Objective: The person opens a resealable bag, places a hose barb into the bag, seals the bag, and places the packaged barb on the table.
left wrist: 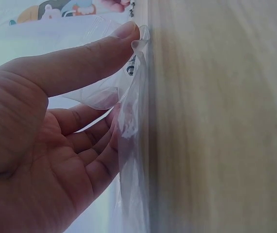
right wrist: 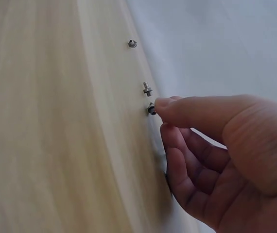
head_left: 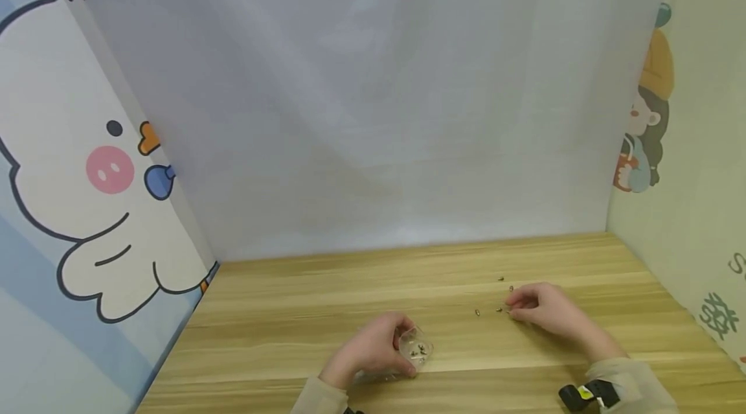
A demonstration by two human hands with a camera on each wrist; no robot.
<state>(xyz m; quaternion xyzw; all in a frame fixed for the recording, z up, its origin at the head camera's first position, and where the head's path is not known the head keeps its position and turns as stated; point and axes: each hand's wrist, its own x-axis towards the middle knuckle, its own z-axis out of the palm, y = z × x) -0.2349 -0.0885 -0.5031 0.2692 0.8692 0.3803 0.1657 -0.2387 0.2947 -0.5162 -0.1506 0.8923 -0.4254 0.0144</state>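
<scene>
A clear crinkled plastic bag (left wrist: 131,126) lies along the table, its mouth held by my left hand (head_left: 375,346) between thumb and fingers. Several small metal fittings (head_left: 418,350) sit inside, and one fitting (left wrist: 131,66) shows through the plastic beside the thumb. On the right, my right hand (head_left: 550,310) is low over the table, its thumb and index fingertips apart. A small metal fitting (right wrist: 151,108) is right at the thumb tip; whether they touch is unclear. Close by are two more fittings, one upright-looking (right wrist: 147,89) and one farther off (right wrist: 132,43).
Farther back on the wood-grain table (head_left: 280,310) lie two loose fittings, one of them at the back (head_left: 501,278). A pale curtain (head_left: 379,109) stands behind the table. Printed panels flank it, with a cartoon bird (head_left: 70,142) on the left.
</scene>
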